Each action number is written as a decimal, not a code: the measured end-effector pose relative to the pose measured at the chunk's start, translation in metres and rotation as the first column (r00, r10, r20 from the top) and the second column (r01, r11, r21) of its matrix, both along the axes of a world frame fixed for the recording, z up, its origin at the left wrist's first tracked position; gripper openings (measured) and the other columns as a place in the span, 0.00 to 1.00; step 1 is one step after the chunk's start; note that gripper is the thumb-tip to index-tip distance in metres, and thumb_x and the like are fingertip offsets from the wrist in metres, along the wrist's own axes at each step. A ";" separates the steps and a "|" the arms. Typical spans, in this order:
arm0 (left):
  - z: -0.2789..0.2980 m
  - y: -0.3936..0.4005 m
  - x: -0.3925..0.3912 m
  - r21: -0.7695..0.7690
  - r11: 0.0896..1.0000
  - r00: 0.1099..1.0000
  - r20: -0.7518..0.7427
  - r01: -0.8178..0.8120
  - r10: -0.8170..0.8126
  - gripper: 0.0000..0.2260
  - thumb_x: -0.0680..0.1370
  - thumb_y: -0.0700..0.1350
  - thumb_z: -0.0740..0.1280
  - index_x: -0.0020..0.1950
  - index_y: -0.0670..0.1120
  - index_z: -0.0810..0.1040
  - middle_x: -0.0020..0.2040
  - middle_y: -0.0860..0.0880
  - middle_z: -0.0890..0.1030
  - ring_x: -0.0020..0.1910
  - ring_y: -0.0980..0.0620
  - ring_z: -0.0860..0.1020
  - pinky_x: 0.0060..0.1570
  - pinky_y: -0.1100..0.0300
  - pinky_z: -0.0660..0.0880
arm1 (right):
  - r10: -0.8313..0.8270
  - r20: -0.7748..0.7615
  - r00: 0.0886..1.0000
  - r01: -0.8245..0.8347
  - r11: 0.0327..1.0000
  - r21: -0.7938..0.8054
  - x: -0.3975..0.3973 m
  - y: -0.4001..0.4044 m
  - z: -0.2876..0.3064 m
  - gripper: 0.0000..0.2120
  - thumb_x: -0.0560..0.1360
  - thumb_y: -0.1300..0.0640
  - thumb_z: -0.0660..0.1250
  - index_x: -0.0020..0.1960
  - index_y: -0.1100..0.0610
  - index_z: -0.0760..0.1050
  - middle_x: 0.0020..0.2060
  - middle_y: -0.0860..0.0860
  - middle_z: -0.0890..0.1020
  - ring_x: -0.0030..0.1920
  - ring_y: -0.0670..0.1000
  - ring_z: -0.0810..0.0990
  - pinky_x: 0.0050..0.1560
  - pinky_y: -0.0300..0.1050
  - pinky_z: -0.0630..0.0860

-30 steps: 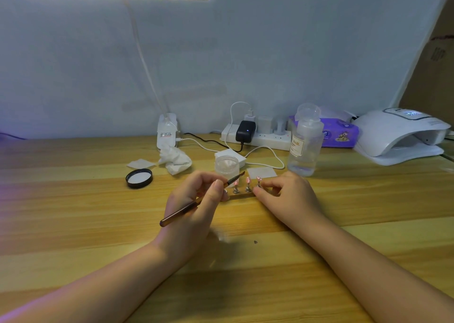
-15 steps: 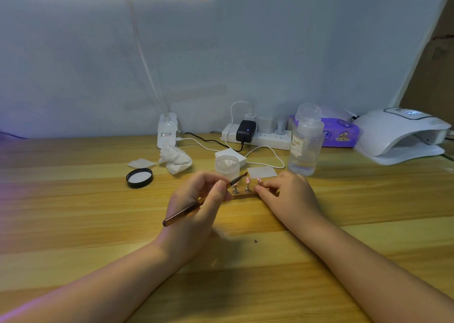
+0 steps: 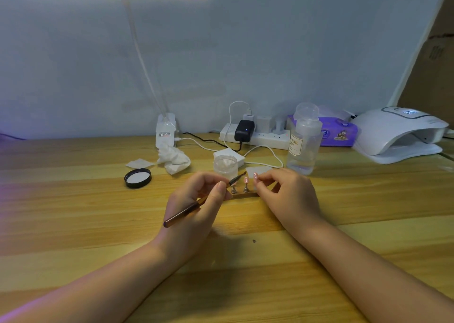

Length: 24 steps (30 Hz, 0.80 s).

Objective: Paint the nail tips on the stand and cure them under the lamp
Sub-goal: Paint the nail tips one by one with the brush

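A small wooden stand is lying flat on the counter between the two hands, its ends hidden behind them. Short metal pegs are standing upright on it, each carrying a pink nail tip; two pegs are showing clearly, and a third tip is showing at the fingertips of the right hand. A slim brush with a brown handle is slanting up to the right, its dark tip pointing just above the leftmost peg. The white curing lamp is sitting at the far right of the counter, well apart from the stand, its opening facing right.
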<state>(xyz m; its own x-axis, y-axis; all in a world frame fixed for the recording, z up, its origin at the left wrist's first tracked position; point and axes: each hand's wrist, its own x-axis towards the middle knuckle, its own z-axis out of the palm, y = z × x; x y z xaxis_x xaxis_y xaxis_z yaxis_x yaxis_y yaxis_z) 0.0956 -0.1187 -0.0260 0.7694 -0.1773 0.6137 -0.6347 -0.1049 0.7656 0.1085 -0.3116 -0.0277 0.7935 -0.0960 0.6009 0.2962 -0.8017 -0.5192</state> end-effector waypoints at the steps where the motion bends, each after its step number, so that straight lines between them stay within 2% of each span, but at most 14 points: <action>1: 0.000 0.000 0.000 0.010 1.000 1.000 0.003 0.001 -0.001 0.06 0.76 0.51 0.64 0.48 0.53 0.79 0.42 0.54 0.84 0.44 0.59 0.81 0.44 0.72 0.73 | 0.022 0.011 1.000 -0.022 0.998 0.054 -0.001 0.001 0.000 0.03 0.73 0.55 0.71 0.43 0.52 0.83 0.35 0.43 0.81 0.34 0.44 0.76 0.35 0.39 0.73; 3: 0.000 0.000 0.000 0.030 1.000 1.000 0.011 0.007 -0.007 0.05 0.77 0.51 0.65 0.49 0.55 0.80 0.43 0.55 0.84 0.45 0.58 0.82 0.44 0.72 0.74 | 0.075 0.015 0.997 -0.076 0.983 0.167 -0.001 0.001 0.001 0.04 0.73 0.56 0.71 0.41 0.48 0.81 0.32 0.42 0.80 0.35 0.44 0.77 0.35 0.38 0.74; 7: 0.000 0.001 0.001 0.077 0.997 0.999 0.051 0.010 -0.014 0.05 0.77 0.52 0.65 0.51 0.59 0.79 0.44 0.56 0.84 0.45 0.56 0.82 0.44 0.69 0.75 | 0.161 -0.006 0.987 -0.153 0.945 0.288 -0.002 0.002 0.003 0.11 0.72 0.58 0.72 0.41 0.41 0.79 0.35 0.42 0.82 0.39 0.45 0.78 0.39 0.38 0.76; 10: -0.002 0.000 0.003 0.115 0.993 0.996 0.087 -0.022 0.012 0.06 0.78 0.54 0.65 0.54 0.61 0.78 0.44 0.56 0.84 0.46 0.54 0.82 0.44 0.65 0.76 | 0.190 -0.012 0.982 -0.178 0.938 0.298 -0.002 0.002 0.002 0.05 0.72 0.59 0.73 0.45 0.49 0.83 0.38 0.44 0.84 0.40 0.45 0.81 0.43 0.40 0.78; 12: -0.004 0.000 0.003 0.135 0.990 0.994 0.104 -0.046 0.032 0.07 0.78 0.55 0.65 0.55 0.61 0.78 0.45 0.57 0.83 0.46 0.54 0.82 0.44 0.67 0.75 | 0.199 -0.018 0.980 -0.185 0.937 0.295 -0.002 0.002 0.002 0.05 0.72 0.59 0.73 0.48 0.53 0.84 0.40 0.45 0.84 0.41 0.45 0.81 0.45 0.41 0.78; 19: -0.003 -0.001 0.003 0.163 0.985 0.996 0.073 -0.053 0.041 0.07 0.77 0.55 0.64 0.53 0.60 0.79 0.45 0.58 0.84 0.47 0.56 0.81 0.45 0.68 0.73 | 0.199 -0.007 0.980 -0.191 0.950 0.245 -0.002 0.001 0.002 0.06 0.72 0.59 0.73 0.49 0.55 0.84 0.41 0.46 0.84 0.42 0.43 0.81 0.45 0.39 0.78; 24: -0.002 0.002 0.000 0.162 0.986 0.995 0.100 -0.025 0.009 0.08 0.76 0.52 0.63 0.46 0.52 0.81 0.41 0.54 0.83 0.43 0.52 0.81 0.44 0.54 0.75 | 0.188 -0.010 0.982 -0.178 0.945 0.275 -0.002 0.001 0.001 0.05 0.72 0.60 0.72 0.47 0.54 0.84 0.39 0.46 0.84 0.40 0.45 0.81 0.44 0.41 0.78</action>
<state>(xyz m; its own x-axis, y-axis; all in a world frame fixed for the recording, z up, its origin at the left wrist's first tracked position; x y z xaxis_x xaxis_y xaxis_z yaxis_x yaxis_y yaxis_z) 0.0954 -0.1166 -0.0279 0.7102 -0.2685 0.6508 -0.7035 -0.2348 0.6708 0.1069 -0.3101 -0.0272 0.8334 -0.1022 0.5432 0.4018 -0.5627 -0.7224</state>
